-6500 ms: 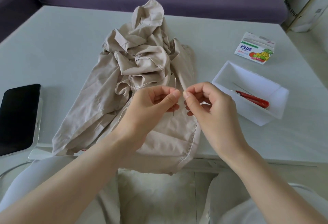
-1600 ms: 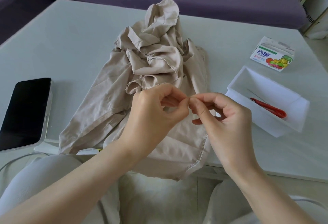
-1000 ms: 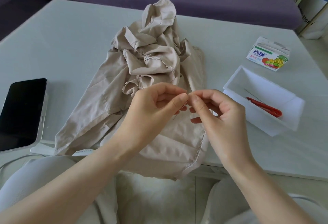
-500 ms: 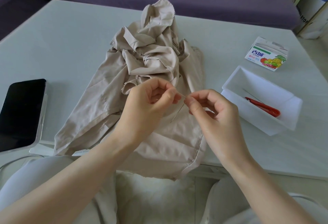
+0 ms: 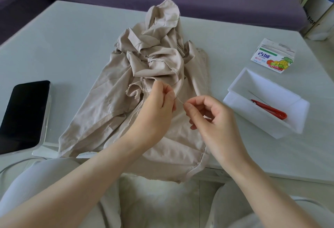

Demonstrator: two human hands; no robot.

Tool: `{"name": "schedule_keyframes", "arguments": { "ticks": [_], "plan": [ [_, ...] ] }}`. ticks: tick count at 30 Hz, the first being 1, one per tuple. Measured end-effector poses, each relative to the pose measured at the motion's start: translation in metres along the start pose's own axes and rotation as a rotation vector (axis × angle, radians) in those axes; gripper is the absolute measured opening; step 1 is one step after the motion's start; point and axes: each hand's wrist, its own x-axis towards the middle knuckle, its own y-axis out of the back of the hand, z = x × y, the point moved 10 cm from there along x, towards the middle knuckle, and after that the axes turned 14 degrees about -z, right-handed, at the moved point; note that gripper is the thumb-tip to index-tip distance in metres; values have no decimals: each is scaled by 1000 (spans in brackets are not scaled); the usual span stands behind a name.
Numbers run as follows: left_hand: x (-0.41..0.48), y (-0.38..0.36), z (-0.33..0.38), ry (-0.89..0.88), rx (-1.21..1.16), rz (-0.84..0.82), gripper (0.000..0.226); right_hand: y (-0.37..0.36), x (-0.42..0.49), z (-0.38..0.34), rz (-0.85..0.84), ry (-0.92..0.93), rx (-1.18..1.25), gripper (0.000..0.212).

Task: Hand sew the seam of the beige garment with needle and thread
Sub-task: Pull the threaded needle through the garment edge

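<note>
Small white cardboard carton with fruit picture, large blue characters 古城 on its upper face, smaller red line beneath too small to read, white paper tag at near hem of crumpled beige cloth garment, print illegible.

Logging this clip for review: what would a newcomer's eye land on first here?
At centre, the left hand and right hand pinch a thin needle between their fingertips. They work above a crumpled beige garment that spills over the near edge of the table. A dark phone lies at the left, and a white tray holding a red tool sits at the right.
</note>
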Motion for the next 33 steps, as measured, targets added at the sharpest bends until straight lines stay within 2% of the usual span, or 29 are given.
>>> {"name": "schedule_keyframes", "arguments": {
  "ticks": [11, 13, 15, 16, 18, 20, 22, 27, 33],
  "plan": [
    [-2, 6, 8, -35, 104, 37, 26, 22, 0, -1, 94, 28, -97, 11],
    [-2, 4, 10, -49, 128, 21, 25, 25, -3, -13, 144, 102, -355, 7],
    [-3, 0, 12, -64, 144, -16, 23, 21, -4, -23, 155, 170, -603, 23],
    [-4, -3, 13, -72, 150, -40, 21, 18, -3, -20, 112, 155, -569, 32],
    [-6, -9, 17, -94, 188, -90, 18, 11, 2, -6, -13, 19, -277, 43],
    [-8, -15, 22, -121, 239, -135, 13, 4, 3, 3, -96, -76, 12, 45],
    [-9, -18, 24, -134, 263, -159, 10, 0, 4, 1, -140, -78, 149, 40],
    [-10, -13, 24, -134, 245, -129, 9, -2, 8, -5, -145, -62, 173, 9],
    [-10, -7, 23, -126, 231, -116, 10, -1, 13, -5, -124, -66, 82, 12]
  ]
}}
